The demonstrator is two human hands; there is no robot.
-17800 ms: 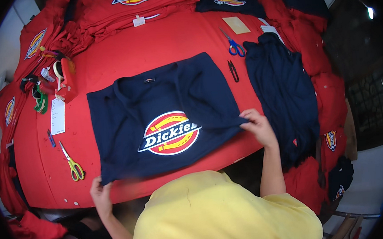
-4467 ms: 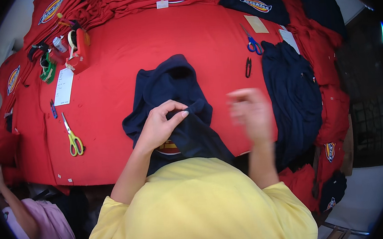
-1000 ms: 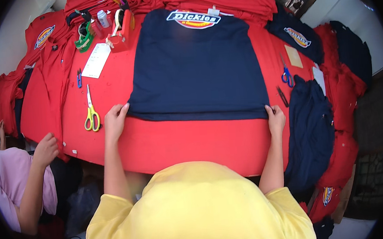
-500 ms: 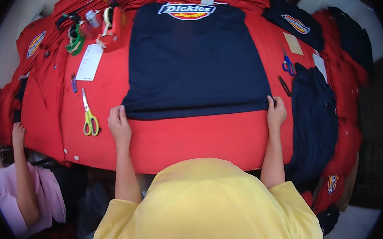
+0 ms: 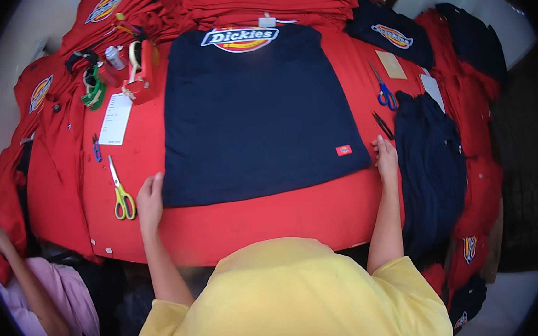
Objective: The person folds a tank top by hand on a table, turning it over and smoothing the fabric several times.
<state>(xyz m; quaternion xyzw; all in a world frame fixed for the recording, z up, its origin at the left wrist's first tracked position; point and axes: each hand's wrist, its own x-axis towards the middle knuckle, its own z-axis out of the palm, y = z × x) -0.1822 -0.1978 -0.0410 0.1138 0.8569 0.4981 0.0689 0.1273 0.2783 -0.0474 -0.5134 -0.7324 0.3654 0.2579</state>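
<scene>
A navy garment, probably a sweatshirt or T-shirt, lies flat and smooth on the red-covered table. A colourful emblem crosses its far end, and a small red label sits near its lower right corner. At the lower left corner is my left hand, fingers stretched forward beside the fabric's edge. My right hand is just off the lower right corner, fingers loosely apart and nothing in them. Yellow-handled scissors lie left of my left hand; black thread snips lie just beyond my right.
Tape dispensers, a white paper and blue snips are at left. Blue scissors and a crumpled navy garment lie at right. Red garments are piled behind. A person in pink handles red cloth at far left.
Both hands have let go of the garment's near edge and moved slightly outward. That edge now lies flat, and the red label has come into sight. The view has shifted a little.
</scene>
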